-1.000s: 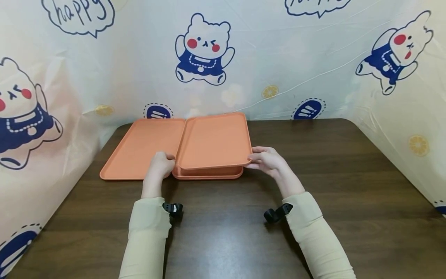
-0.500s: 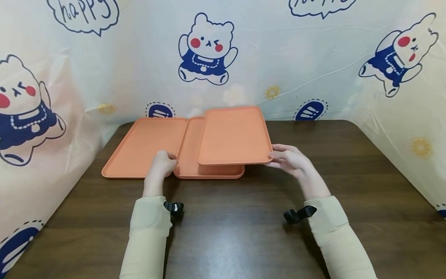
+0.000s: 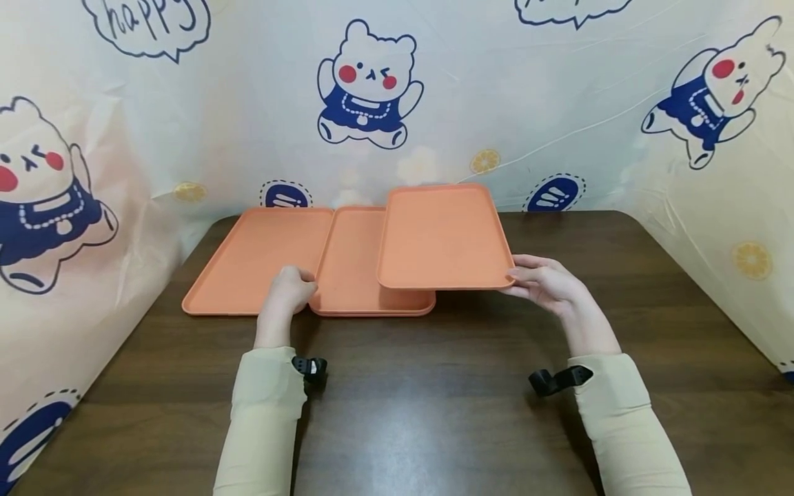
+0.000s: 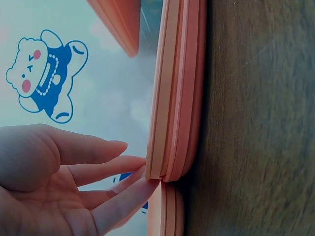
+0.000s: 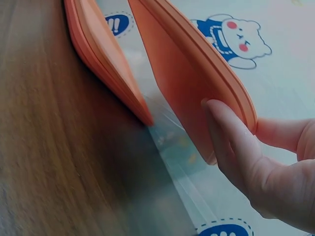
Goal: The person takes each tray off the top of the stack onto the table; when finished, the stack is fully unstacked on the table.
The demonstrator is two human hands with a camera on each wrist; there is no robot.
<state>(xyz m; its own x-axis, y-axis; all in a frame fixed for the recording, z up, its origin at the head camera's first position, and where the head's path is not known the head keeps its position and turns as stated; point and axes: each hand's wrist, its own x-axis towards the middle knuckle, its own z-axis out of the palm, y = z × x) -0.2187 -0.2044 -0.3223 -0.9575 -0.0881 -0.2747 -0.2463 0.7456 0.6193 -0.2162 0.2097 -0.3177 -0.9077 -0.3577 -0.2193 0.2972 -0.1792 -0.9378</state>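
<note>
My right hand [image 3: 552, 286] grips the near right corner of an orange rectangular tray [image 3: 443, 238]. In the right wrist view the thumb and fingers pinch that tray's rim [image 5: 231, 83] from both sides. The lifted tray hangs above stacked orange trays [image 3: 350, 262], overlapping their right part in the head view, with a gap below it. My left hand [image 3: 288, 296] is at the stack's near left corner. Its fingertips touch the stack's edge [image 4: 172, 108] in the left wrist view, the thumb standing apart from it.
Left of the stack, another orange tray [image 3: 248, 262] lies flat against it on the dark wooden table [image 3: 397, 399]. A patterned sheet [image 3: 471, 103] with cartoon bears hangs behind and along both sides. Each wrist carries a black camera mount [image 3: 558, 379].
The right hand has carried the upper tray to the right and slightly up, off the middle stack, uncovering its left part. The left hand has stayed at the same corner.
</note>
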